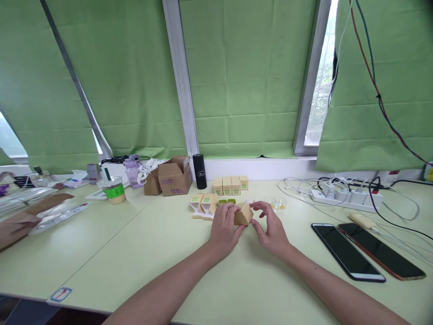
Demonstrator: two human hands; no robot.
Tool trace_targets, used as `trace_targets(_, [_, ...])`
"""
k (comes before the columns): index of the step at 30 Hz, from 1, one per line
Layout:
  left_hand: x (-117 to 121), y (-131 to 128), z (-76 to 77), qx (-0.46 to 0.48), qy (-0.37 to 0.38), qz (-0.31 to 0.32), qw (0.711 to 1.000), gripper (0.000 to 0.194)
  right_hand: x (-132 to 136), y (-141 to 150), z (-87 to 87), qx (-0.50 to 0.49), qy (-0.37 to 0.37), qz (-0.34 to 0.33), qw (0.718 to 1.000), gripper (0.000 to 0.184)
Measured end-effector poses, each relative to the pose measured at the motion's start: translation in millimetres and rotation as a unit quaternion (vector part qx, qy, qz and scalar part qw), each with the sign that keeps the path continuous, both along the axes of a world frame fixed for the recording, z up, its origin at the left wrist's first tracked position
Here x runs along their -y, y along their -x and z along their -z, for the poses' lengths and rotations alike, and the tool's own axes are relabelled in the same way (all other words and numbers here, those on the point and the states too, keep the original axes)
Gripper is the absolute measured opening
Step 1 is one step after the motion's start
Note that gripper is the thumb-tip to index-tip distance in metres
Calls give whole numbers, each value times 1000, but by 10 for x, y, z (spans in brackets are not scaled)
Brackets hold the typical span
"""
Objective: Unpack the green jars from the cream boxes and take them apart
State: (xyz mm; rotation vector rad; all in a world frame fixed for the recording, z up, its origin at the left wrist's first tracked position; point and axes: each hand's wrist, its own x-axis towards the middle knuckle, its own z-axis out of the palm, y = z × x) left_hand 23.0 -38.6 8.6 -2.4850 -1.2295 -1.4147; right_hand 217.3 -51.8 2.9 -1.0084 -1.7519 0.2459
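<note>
A small kraft paper box [242, 217] is held just above the table, tilted, with what looks like a flap at its right end. My left hand [223, 228] is closed around its left side, thumb below and fingers over the top. At the right end, the thumb and forefinger of my right hand [270, 230] touch the box's edges; its other fingers are curled. Behind my left hand lie open, flattened paper boxes [204, 205] with white insides. Green lids or small green pieces [226, 201] and clear round containers [280, 204] with something yellow sit beyond my hands, partly hidden.
Several closed paper boxes [231, 185] stand in a row at the back. A black cylinder [199, 171], a brown carton [175, 177] and a drink cup [114, 190] are to the left. Two phones [348, 250] and a power strip [352, 198] with cables lie right.
</note>
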Motion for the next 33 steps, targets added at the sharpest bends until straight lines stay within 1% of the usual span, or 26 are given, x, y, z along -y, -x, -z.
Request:
trace_targets(3, [16, 6, 1, -44, -55, -5, 998, 35, 44, 20, -6, 22, -19, -8, 1000, 42])
trace_targets(7, [25, 1, -2, -90, -129, -10, 987, 27, 63, 24, 27, 45, -32, -1, 998, 43])
trace_targets(15, [17, -47, -4, -133, -254, -21, 958, 26, 21, -4, 124, 98, -69, -4, 993, 47])
trace_targets(18, [18, -54, -2, -147, -265, -23, 953, 27, 11, 1, 143, 113, -81, -2, 990, 48])
trace_targets(22, [15, -51, 12, -168, -262, -20, 950, 27, -1, 11, 169, 126, -96, 4, 987, 50])
trace_targets(28, [0, -51, 29, -185, -254, -26, 949, 23, -2, 29, 180, 139, -77, 11, 987, 49])
trace_targets(33, [-7, -64, 46, -188, -224, -25, 956, 21, -10, 46, 189, 145, -70, 25, 987, 51])
